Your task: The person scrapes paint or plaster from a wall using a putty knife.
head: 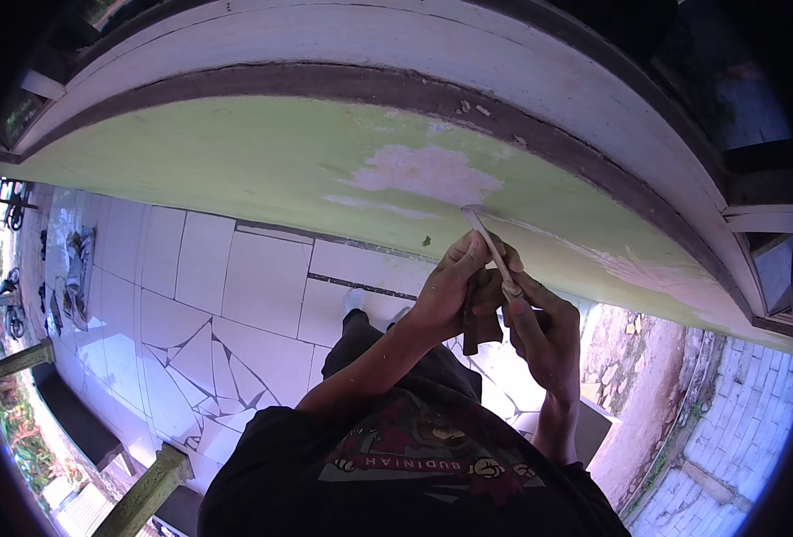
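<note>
A long, narrow blade (491, 245) with a ferrule at its base, perhaps a knife or a scraper, slants up towards a green painted wall (255, 148). Its tip meets or nearly meets the wall, just below a pale patch of stripped paint (423, 171). My left hand (451, 285) grips the blade along its middle. Lower down, my right hand (545, 335) is closed around the handle, which is mostly hidden by the fingers. Beneath my hands hangs a brown flat piece (480, 332); I cannot tell what it is or which hand holds it.
Above the green wall runs a dark brown painted ledge (343, 80) with chipped spots. Pale floor tiles (262, 282) lie below, with my foot (353, 299) near the wall's base. A green railing post (145, 493) stands at lower left, and paving (739, 409) lies at right.
</note>
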A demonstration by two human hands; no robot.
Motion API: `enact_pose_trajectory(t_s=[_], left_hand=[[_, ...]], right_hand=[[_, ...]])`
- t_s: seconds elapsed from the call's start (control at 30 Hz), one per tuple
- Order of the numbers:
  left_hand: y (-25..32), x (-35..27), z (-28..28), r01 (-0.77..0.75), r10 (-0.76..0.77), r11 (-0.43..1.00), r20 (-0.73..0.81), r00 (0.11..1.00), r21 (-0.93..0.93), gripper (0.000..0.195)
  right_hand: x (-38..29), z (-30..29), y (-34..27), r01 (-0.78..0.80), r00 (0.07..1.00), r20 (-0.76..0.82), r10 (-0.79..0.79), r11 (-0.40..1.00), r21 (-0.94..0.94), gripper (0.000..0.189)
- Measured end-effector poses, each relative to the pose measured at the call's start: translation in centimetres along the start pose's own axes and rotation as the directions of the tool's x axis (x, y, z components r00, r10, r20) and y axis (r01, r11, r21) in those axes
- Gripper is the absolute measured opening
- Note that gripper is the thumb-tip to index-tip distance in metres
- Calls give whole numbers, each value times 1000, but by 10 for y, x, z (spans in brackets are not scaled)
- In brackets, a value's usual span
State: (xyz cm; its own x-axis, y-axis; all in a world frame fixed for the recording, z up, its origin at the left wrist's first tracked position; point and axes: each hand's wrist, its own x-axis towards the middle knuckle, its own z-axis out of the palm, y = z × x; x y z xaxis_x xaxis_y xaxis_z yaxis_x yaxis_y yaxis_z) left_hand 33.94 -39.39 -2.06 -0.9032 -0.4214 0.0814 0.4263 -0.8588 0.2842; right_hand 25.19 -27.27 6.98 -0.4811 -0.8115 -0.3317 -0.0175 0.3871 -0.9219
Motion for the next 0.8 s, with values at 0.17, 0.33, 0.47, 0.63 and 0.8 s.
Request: enact_pose_trajectory(t_s=[0.17,0.33,0.47,0.63,0.8], left_hand=[[-5,-1,9,32,-32,999,-171,985,-2,29],[-5,-4,11,15,-4,997,-146,989,70,29],[9,-5,-8,-35,47,995,-139,989,93,29],[0,-9,1,57,-34,991,-188,982,119,30],[24,-9,-3,-57,86,982,-159,983,181,36]], right_hand=[[5,2,-9,-30,999,18,29,999,19,40],[-2,-2,7,-25,999,22,24,996,84,43],[10,22,5,-8,999,40,3,992,125,43],[0,9,13,-11,999,52,4,992,127,43],[15,44,7,18,1000,-11,-16,990,143,41]])
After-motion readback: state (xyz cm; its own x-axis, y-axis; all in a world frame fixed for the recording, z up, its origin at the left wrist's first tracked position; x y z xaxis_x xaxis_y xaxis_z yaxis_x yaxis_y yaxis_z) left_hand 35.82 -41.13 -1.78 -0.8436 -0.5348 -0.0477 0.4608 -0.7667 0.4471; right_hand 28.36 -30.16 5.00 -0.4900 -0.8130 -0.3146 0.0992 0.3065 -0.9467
